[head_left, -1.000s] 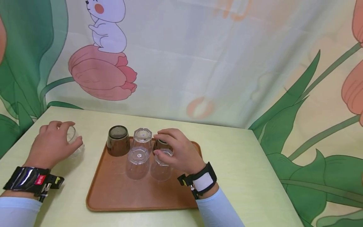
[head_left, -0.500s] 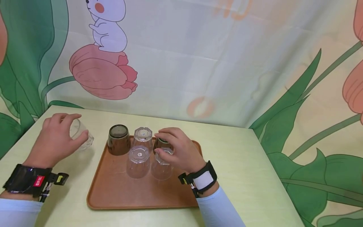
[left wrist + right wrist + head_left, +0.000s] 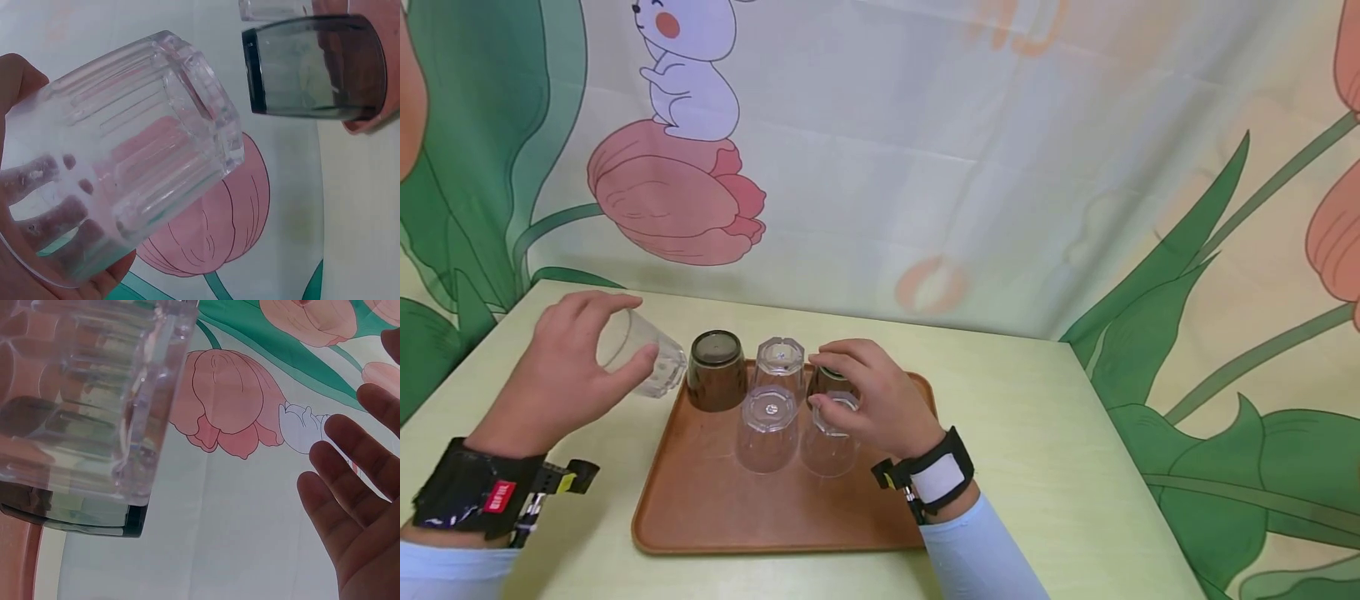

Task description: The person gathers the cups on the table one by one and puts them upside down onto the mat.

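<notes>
My left hand [image 3: 572, 367] grips a clear, faceted drinking glass [image 3: 658, 367], fingers and thumb around its mouth end. The glass is tilted, its thick base pointing right toward a smoky dark glass [image 3: 717, 375] at the tray's back left corner. In the left wrist view a gap shows between the held glass [image 3: 150, 125] and the dark one [image 3: 319, 69]. Over the tray's right side, my right hand [image 3: 880, 400] hovers with relaxed, spread fingers [image 3: 350, 450], apart from the clear glass [image 3: 81, 394] and dark glass [image 3: 94, 512] near it.
A brown tray [image 3: 760, 525] lies on the pale table [image 3: 1015, 467]. Upside down on it stand clear glasses at the middle back [image 3: 780, 358], middle [image 3: 767, 433] and right [image 3: 829, 454], plus a second dark glass [image 3: 829, 382]. A printed curtain [image 3: 865, 167] hangs behind.
My left hand has lifted the clear glass and carried it right toward the tray, tilting it further. The right hand and the glasses on the tray have stayed in place.
</notes>
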{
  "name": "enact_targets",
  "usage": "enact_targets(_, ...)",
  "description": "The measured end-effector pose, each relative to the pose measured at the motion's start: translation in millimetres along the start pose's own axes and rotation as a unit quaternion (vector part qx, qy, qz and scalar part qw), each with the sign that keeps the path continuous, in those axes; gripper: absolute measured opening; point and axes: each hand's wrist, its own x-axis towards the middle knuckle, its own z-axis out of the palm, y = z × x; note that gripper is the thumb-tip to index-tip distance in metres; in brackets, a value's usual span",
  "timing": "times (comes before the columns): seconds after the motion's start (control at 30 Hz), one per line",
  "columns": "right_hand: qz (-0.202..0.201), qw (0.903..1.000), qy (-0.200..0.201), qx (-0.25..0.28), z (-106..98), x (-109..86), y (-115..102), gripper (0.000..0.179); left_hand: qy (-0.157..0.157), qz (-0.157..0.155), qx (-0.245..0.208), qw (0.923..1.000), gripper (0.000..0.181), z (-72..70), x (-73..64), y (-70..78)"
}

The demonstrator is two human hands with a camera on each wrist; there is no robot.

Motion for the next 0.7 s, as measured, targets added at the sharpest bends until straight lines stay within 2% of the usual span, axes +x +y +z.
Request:
enact_targets(0.2, -0.010, 0.9999, 0.005, 0.003, 2.5, 0.9, -0.6, 0.041, 0.005, 0.010, -0.029, 0.9995, 0.054, 1.2, -4.0, 13.7)
enact_targets(0.5, -0.014, 0.9999, 0.002, 0.006, 2.2, 2.0, -5.1, 0.042, 0.025, 0.076, -0.046, 0.9957, 0.056, 1.4, -9.0, 48.7)
enact_targets(0.7, -0.016, 0.9998, -0.007, 0.000, 3.2, 2.0, -5.2, 0.044, 0.029, 0.101, -0.051, 0.9932, 0.056, 5.2, -10.6, 61.2)
